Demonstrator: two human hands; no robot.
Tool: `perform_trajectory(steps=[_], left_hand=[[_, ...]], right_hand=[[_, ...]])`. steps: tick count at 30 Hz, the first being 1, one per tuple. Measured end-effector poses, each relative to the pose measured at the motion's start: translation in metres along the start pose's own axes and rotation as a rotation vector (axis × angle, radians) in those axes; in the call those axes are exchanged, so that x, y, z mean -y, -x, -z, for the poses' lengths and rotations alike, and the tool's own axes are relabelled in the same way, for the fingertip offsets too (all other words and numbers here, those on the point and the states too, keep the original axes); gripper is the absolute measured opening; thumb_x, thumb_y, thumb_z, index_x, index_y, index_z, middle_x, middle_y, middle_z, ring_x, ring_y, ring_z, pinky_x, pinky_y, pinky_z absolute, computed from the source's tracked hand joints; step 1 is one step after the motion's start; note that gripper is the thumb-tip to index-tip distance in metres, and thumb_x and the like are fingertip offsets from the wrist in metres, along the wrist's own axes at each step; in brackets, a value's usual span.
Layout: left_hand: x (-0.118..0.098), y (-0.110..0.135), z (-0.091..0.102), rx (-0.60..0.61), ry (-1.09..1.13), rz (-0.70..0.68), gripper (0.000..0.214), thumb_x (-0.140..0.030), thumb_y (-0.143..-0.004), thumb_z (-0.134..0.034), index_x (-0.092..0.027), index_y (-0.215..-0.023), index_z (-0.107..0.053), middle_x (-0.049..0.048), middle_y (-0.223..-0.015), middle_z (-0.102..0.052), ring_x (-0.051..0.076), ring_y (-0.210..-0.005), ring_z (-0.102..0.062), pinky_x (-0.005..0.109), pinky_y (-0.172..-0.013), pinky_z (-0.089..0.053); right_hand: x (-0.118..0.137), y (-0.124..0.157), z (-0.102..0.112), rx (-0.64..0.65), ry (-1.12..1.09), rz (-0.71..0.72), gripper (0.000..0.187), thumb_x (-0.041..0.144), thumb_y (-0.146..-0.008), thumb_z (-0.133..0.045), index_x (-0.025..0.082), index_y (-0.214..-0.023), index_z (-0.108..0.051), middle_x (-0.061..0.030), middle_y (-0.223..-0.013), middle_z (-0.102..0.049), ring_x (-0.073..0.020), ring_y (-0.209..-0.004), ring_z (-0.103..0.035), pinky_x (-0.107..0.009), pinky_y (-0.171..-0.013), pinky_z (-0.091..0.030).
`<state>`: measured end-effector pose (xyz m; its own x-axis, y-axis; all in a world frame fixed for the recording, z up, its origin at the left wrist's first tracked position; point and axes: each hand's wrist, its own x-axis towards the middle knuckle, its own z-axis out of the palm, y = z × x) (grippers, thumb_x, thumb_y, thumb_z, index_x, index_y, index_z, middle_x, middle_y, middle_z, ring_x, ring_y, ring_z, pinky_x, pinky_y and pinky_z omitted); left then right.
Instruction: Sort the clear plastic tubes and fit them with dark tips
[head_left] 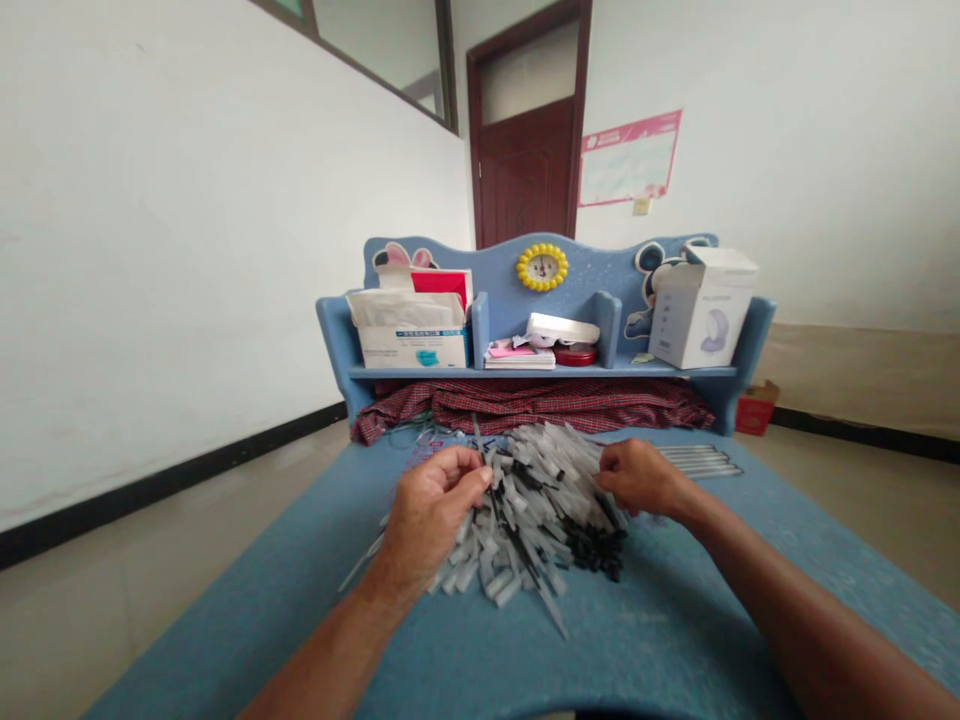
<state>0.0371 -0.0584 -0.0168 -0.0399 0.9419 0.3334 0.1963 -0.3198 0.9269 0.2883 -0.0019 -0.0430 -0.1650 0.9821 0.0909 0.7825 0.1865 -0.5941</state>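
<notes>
A heap of translucent, whitish plastic strips (525, 540) lies on the blue desktop, with dark strips mixed in. My left hand (439, 500) is at the heap's left side, thumb and forefinger pinched on a thin dark strip (480, 440) that points up and away. On the heap's right edge my right hand (637, 475) is closed, its fingers curled in by the strips. Something dark shows just under those fingers, but what they hold is hidden. Small black pieces (596, 550) are piled at the front right of the heap, below my right hand.
Behind the heap, a red checked cloth (540, 403) lies under the blue shelf (532, 373). The shelf carries a mask box (412, 335), papers, a red round case (575, 356) and a white box (705, 310). Several thin metal rods (697, 460) lie beyond my right hand.
</notes>
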Motion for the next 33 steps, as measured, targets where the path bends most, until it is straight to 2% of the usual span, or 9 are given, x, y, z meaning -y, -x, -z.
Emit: perform_trajectory(steps=[6,11,15,20,25,29,33], left_hand=[[-0.006,0.000,0.000,0.025,0.152,0.082,0.016,-0.028,-0.069,-0.063,-0.013,-0.068,-0.056,-0.0010,-0.056,-0.056,0.006,-0.046,-0.042,0.015,-0.043,-0.031],[-0.010,0.001,0.001,0.054,0.289,0.102,0.017,-0.026,-0.067,-0.067,-0.012,-0.068,-0.057,0.0035,-0.068,-0.062,0.006,-0.050,-0.044,0.014,-0.042,-0.031],[-0.009,0.001,0.000,0.086,0.319,0.123,0.016,-0.025,-0.066,-0.067,-0.012,-0.068,-0.058,0.0040,-0.069,-0.062,0.006,-0.050,-0.045,0.014,-0.041,-0.032],[-0.006,0.002,0.001,0.116,0.332,0.143,0.015,-0.024,-0.066,-0.067,-0.012,-0.068,-0.058,0.0037,-0.070,-0.063,0.005,-0.049,-0.044,0.013,-0.040,-0.029],[-0.005,0.004,0.002,0.176,0.300,0.201,0.015,-0.027,-0.071,-0.064,-0.012,-0.073,-0.059,-0.0033,-0.045,-0.051,0.004,-0.039,-0.037,0.013,-0.038,-0.023],[-0.006,0.005,0.000,0.223,0.292,0.213,0.016,-0.027,-0.070,-0.065,-0.012,-0.073,-0.060,0.0002,-0.050,-0.057,0.006,-0.041,-0.044,0.014,-0.040,-0.030],[-0.005,0.008,-0.004,0.228,0.322,0.230,0.017,-0.028,-0.069,-0.067,-0.013,-0.069,-0.057,0.0010,-0.055,-0.059,0.006,-0.042,-0.046,0.015,-0.043,-0.034]], right_hand=[[0.006,0.004,0.007,-0.081,-0.198,0.070,0.006,0.022,-0.071,-0.050,0.016,-0.070,-0.054,0.0003,-0.056,-0.062,-0.0115,-0.048,-0.061,-0.017,-0.041,-0.038],[0.030,0.020,0.011,-0.090,-0.571,0.229,0.010,0.023,-0.065,-0.062,0.015,-0.067,-0.056,0.0037,-0.050,-0.056,-0.0099,-0.046,-0.055,-0.020,-0.046,-0.043],[0.046,0.032,0.013,-0.097,-0.771,0.253,0.014,0.024,-0.060,-0.069,0.015,-0.063,-0.059,0.0029,-0.053,-0.058,-0.0086,-0.045,-0.052,-0.021,-0.046,-0.043],[0.046,0.035,0.012,-0.157,-0.906,0.288,0.014,0.022,-0.060,-0.073,0.015,-0.067,-0.062,0.0021,-0.052,-0.058,-0.0087,-0.044,-0.052,-0.021,-0.044,-0.041],[0.041,0.032,0.011,-0.218,-1.008,0.323,0.013,0.020,-0.062,-0.074,0.015,-0.066,-0.063,0.0019,-0.051,-0.059,-0.0085,-0.045,-0.051,-0.021,-0.045,-0.040],[0.045,0.032,0.006,-0.221,-1.138,0.315,0.015,0.021,-0.063,-0.074,0.015,-0.070,-0.062,0.0026,-0.051,-0.059,-0.0085,-0.044,-0.051,-0.021,-0.047,-0.039],[0.055,0.033,-0.007,-0.161,-1.276,0.289,0.027,0.024,-0.061,-0.076,0.016,-0.081,-0.060,0.0027,-0.054,-0.061,-0.0096,-0.044,-0.053,-0.022,-0.046,-0.040]])
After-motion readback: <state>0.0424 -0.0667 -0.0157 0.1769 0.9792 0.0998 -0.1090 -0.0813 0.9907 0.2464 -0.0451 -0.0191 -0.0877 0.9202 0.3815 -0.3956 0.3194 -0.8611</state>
